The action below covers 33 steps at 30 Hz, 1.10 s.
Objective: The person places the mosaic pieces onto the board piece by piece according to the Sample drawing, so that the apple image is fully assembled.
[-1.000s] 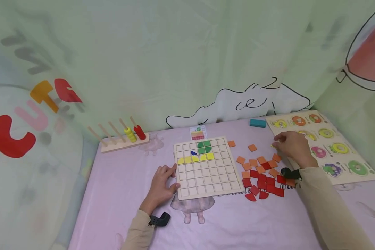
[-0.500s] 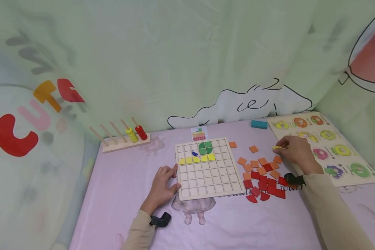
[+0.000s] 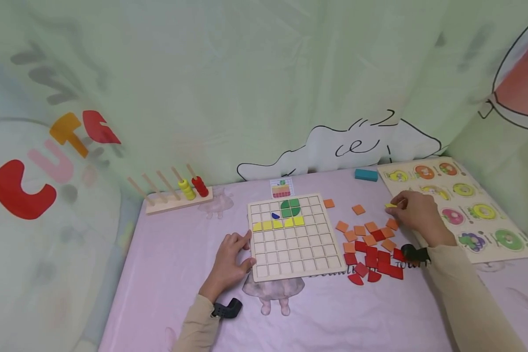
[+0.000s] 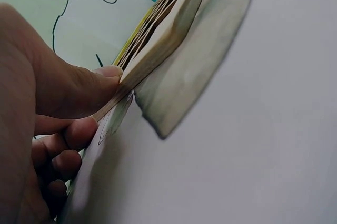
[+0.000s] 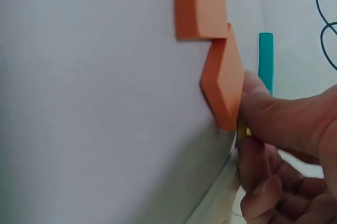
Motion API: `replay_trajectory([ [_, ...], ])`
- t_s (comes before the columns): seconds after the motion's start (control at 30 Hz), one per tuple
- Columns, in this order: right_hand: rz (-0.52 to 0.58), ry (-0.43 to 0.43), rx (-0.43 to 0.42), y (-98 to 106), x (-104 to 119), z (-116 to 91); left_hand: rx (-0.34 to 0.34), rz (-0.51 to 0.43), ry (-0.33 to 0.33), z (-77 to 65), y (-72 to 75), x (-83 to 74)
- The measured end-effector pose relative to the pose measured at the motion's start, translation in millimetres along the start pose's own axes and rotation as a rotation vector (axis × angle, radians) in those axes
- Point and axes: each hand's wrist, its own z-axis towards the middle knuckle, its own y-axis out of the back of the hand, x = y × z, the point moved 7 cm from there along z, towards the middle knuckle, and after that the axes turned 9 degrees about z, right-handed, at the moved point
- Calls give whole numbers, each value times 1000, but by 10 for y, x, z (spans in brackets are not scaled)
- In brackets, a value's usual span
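A wooden grid board (image 3: 290, 244) lies mid-table, with a row of yellow tiles (image 3: 278, 223), green tiles (image 3: 290, 208) and a small blue piece (image 3: 275, 215) in its cells. My left hand (image 3: 226, 261) holds the board's left edge, its thumb (image 4: 100, 84) on the wooden rim and the fingers curled close by. Over on the right, my right hand (image 3: 415, 215) pinches a small yellow tile (image 3: 391, 206) between thumb and fingers. In the right wrist view that tile is mostly hidden by the fingers, and an orange tile (image 5: 226, 82) lies close to the thumb.
Several orange tiles (image 3: 359, 230) and red tiles (image 3: 383, 257) lie loose right of the board. A pattern card (image 3: 282, 187) sits behind it. A peg stand (image 3: 171, 201) with beads is at back left; a teal block (image 3: 366, 175) and fruit puzzle board (image 3: 457, 227) are right.
The yellow tile in my right hand has turned to show its flat face, after lying edge-on half a second ago. The view has shifted slightly; my left hand stays at the board's edge.
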Motion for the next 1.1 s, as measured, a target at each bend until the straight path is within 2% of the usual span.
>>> replay_trajectory([
  [0.13, 10, -7, -4, 0, 0, -8, 7, -4, 9, -3, 4, -1],
  [0.23, 25, -7, 24, -31, -13, -9, 9, -7, 10, -3, 5, -10],
  [0.37, 66, 18, 33, -86, 25, -13, 3, -3, 6, -1, 3, -10],
  [0.53, 207, 24, -56, -165, 182, -52, 7, 3, 4, -5, 5, -10],
  [0.63, 288, 23, -63, -276, 334, -62, 10, 2, 9, -5, 14, -13],
  [0.83, 349, 52, 76, -624, 758, -76, 9, 1, 11, -11, 24, -17],
  [1.0, 311, 197, 184, -884, 1144, -95, 6, 0, 3, -3, 23, -23],
  [1.1, 277, 279, 215, -1021, 1289, -102, 4, 6, -1, 6, 19, -21],
])
